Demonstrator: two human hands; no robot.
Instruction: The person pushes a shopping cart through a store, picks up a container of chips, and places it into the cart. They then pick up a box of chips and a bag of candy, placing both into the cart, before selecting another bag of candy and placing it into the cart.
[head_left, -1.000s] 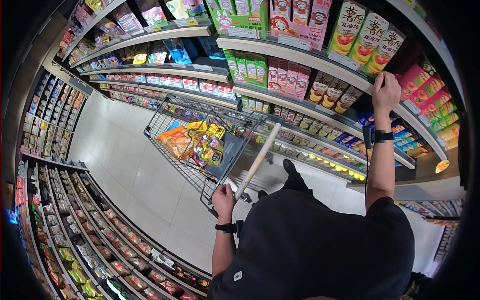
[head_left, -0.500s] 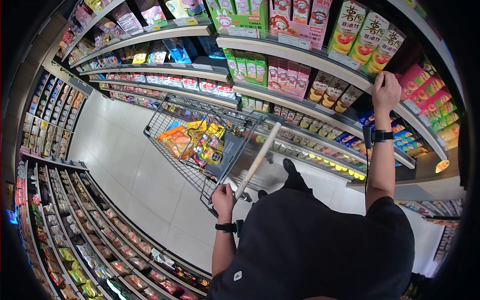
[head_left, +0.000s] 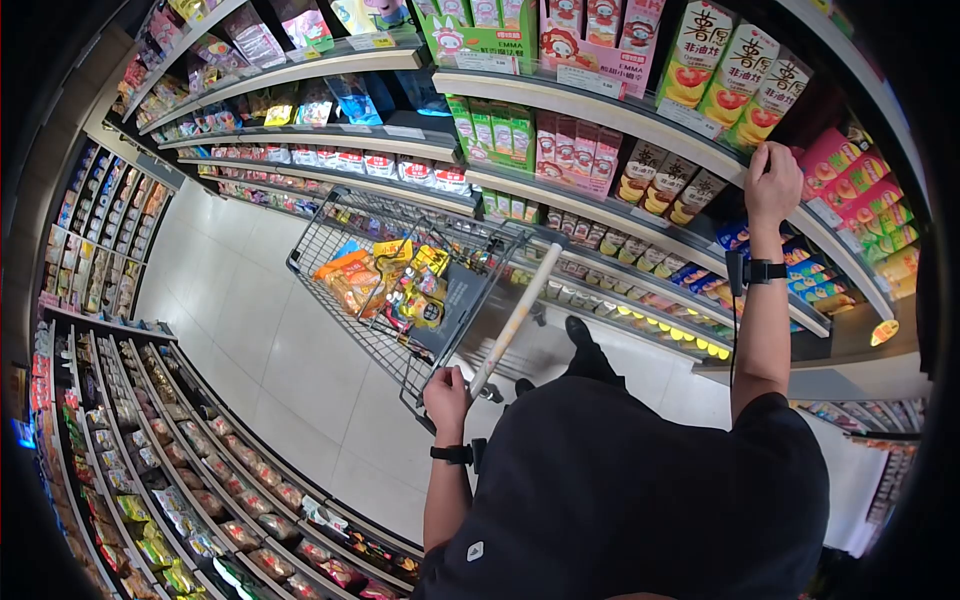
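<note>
My left hand (head_left: pixel 446 399) is closed at the near end of the shopping cart's white handle (head_left: pixel 522 310), around the corner of the cart (head_left: pixel 350 327). Inside the cart lie an orange snack bag (head_left: pixel 352 283), yellow packets (head_left: pixel 432 261) and other colourful packs. My right hand (head_left: pixel 773 185) is raised to the shelf edge (head_left: pixel 725 160), its fingers curled just below a green and white snack box (head_left: pixel 775 98). What its fingertips touch is hidden. Two similar boxes (head_left: pixel 738 70) stand beside that one. Both wrists wear black straps.
Pink and green packs (head_left: pixel 850 180) fill the shelf right of my hand. Green cartons (head_left: pixel 495 130) and pink cartons (head_left: pixel 577 155) stand on shelves ahead. Lower left, another shelf rack (head_left: pixel 200 450) holds bagged snacks. Pale floor tiles (head_left: pixel 300 370) lie between the racks.
</note>
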